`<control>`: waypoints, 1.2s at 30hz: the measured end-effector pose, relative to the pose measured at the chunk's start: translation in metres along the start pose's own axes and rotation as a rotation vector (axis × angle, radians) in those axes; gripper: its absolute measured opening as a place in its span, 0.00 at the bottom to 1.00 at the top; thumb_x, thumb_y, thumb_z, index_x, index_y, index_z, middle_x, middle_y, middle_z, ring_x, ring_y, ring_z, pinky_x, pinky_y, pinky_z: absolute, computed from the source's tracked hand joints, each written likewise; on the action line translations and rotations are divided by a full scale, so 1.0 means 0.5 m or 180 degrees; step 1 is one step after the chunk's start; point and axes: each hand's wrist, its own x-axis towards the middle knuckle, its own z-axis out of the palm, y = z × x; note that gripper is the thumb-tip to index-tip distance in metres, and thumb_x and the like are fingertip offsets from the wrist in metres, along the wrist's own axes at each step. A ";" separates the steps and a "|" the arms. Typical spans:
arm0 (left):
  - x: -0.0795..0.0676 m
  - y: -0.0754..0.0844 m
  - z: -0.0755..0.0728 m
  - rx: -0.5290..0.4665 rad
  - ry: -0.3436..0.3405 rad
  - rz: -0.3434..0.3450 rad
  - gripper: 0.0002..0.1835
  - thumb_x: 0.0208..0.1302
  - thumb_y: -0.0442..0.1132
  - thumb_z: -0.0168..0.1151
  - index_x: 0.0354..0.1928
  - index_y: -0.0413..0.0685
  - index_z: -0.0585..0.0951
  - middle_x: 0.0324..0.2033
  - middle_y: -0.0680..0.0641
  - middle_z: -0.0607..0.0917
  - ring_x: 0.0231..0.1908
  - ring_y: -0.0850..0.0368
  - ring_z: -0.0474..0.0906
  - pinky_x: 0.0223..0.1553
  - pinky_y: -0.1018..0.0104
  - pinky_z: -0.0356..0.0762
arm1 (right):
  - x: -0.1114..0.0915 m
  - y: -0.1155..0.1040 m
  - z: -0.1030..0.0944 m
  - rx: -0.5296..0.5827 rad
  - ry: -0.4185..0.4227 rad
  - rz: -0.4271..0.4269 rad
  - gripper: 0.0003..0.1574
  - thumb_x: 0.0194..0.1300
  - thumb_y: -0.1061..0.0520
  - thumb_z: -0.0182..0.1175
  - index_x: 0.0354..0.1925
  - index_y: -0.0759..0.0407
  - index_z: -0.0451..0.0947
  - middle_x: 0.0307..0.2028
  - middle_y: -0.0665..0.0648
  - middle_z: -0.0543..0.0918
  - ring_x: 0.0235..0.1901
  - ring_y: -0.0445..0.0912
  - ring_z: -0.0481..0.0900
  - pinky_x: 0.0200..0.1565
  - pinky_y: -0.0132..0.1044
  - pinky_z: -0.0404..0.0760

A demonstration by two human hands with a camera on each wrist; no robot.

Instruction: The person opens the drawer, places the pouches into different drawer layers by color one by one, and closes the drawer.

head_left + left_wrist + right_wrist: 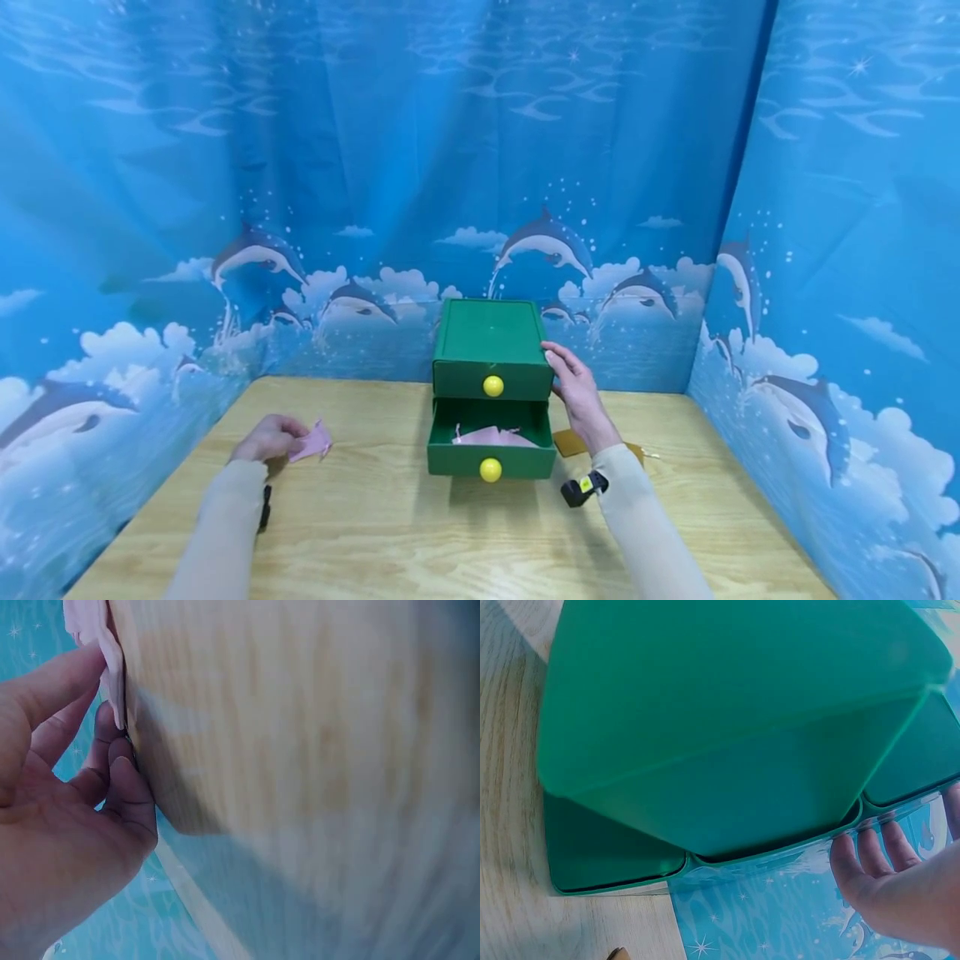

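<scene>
A small green drawer cabinet (491, 329) with yellow knobs stands mid-table. Its lower drawer (457, 460) is pulled out and holds a pink drawstring pouch (491, 437); the upper one is closed. On the left, my left hand (267, 437) pinches another pink drawstring pouch (315, 442) between thumb and fingers, low over the tabletop. The left wrist view shows this pouch's cloth (94, 630) at the fingertips. My right hand (579, 392) rests its fingers against the cabinet's right side, near the upper front corner. In the right wrist view these fingertips (847, 851) touch the side wall.
A mustard-brown pouch (570, 443) with a pale cord lies right of the cabinet, partly hidden beneath my right forearm. The wooden table (360, 525) is bordered by a blue dolphin-print curtain (360, 208) at the back and both sides.
</scene>
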 end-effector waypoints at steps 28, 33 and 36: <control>-0.005 0.056 0.029 -0.0446 0.0296 0.0579 0.16 0.67 0.37 0.62 0.50 0.30 0.81 0.47 0.34 0.84 0.47 0.47 0.79 0.42 0.62 0.78 | 0.001 0.001 -0.001 0.0072 0.0026 0.0014 0.28 0.76 0.46 0.50 0.69 0.53 0.67 0.74 0.53 0.59 0.73 0.51 0.56 0.71 0.56 0.59; 0.000 0.089 0.040 -0.0637 0.0346 0.0770 0.16 0.68 0.37 0.61 0.51 0.31 0.81 0.47 0.34 0.84 0.44 0.53 0.79 0.41 0.60 0.79 | 0.004 0.000 -0.002 0.0076 0.0042 0.0033 0.28 0.76 0.47 0.49 0.69 0.53 0.67 0.74 0.53 0.59 0.73 0.51 0.57 0.71 0.55 0.60; -0.001 0.107 0.051 -0.0688 0.0386 0.0846 0.15 0.68 0.37 0.61 0.50 0.33 0.81 0.46 0.36 0.85 0.41 0.57 0.79 0.40 0.61 0.77 | 0.009 0.006 -0.001 0.0069 0.0025 0.0042 0.28 0.76 0.47 0.49 0.70 0.53 0.66 0.74 0.53 0.58 0.73 0.51 0.56 0.71 0.56 0.59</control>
